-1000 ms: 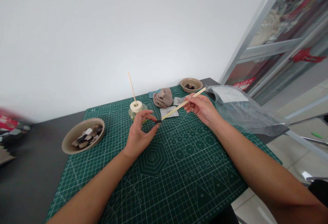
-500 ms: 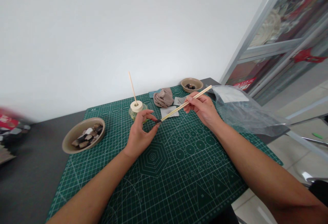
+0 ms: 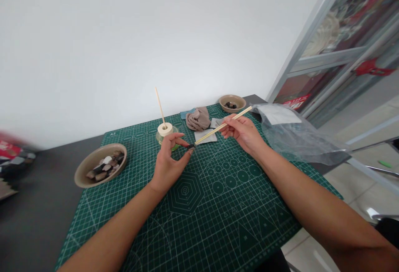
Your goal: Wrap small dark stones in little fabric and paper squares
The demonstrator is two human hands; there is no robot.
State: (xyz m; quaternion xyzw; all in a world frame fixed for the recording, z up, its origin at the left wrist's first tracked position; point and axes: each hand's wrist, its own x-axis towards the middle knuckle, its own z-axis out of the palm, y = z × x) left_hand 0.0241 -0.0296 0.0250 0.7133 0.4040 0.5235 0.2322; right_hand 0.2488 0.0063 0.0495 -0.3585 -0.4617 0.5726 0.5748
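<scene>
Between thumb and fingertips, my left hand [image 3: 170, 160] pinches a small dark stone [image 3: 191, 146] above the cutting mat. My right hand [image 3: 241, 131] is closed around a pair of thin wooden sticks [image 3: 215, 131] that look like chopsticks. Their lower tips reach the stone's right side; whether they touch it, I cannot tell. Just behind my left hand stands a glass jar [image 3: 159, 136] with a pale wooden ring lid [image 3: 165, 129], and another thin stick [image 3: 160, 105] rises from its hole. My left hand partly hides the jar.
A green cutting mat [image 3: 202, 209] covers much of the dark table. One bowl [image 3: 81, 172] of mixed stones sits left; a second bowl [image 3: 222, 101] with a few dark stones is at the back. A bunched cloth [image 3: 198, 119], white packet [image 3: 206, 136] and plastic bag [image 3: 289, 139] lie about.
The sticks have slid slightly down and left with my right hand, their upper ends now lower. My left hand still holds the stone in nearly the same place.
</scene>
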